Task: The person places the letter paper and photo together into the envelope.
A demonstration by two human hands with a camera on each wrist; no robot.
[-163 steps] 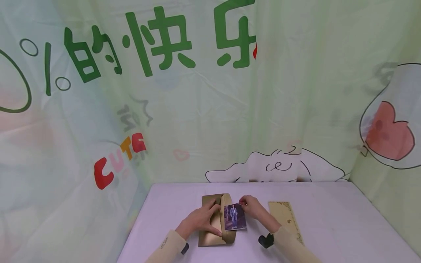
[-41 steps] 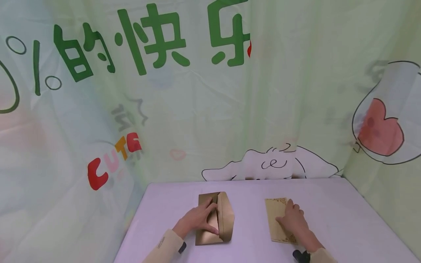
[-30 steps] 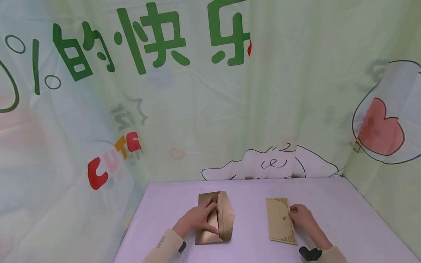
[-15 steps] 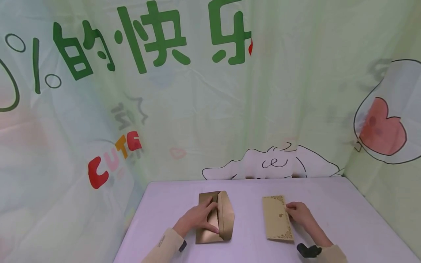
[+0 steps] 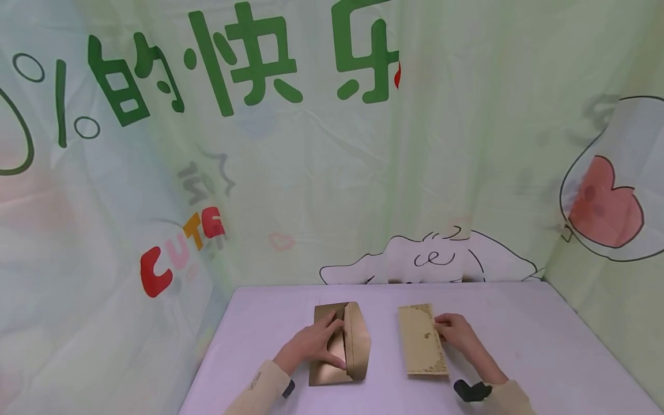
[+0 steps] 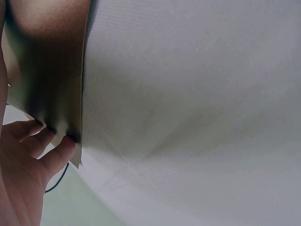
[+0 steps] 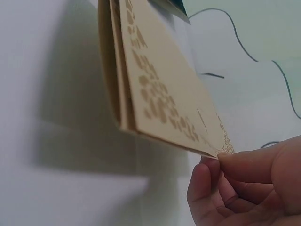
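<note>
A shiny gold-brown envelope [image 5: 358, 346] lies on the table with its flap folded out to the right. My left hand [image 5: 310, 344] rests on it, thumb and fingers spread along the mouth; in the left wrist view its fingertips press the envelope's [image 6: 56, 47] surface. To the right, a cream folded card [image 5: 419, 341] with brown ornamental corners is pinched at its right edge by my right hand [image 5: 460, 333]. The right wrist view shows the card's [image 7: 164, 89] layered edges, tilted above the table, between the thumb and fingers of the right hand [image 7: 244, 183].
The table [image 5: 519, 340] has a pale lilac cover. Behind it and at both sides hang printed curtains [image 5: 332, 173] with green lettering and cartoon drawings. A black wrist device [image 5: 472, 391] sits at the right sleeve.
A photo held by the right hand at the envelope's mouth is no longer visible. The right hand has since gone to the card, gripped its edge and brought it leftward. The left hand stays put.
</note>
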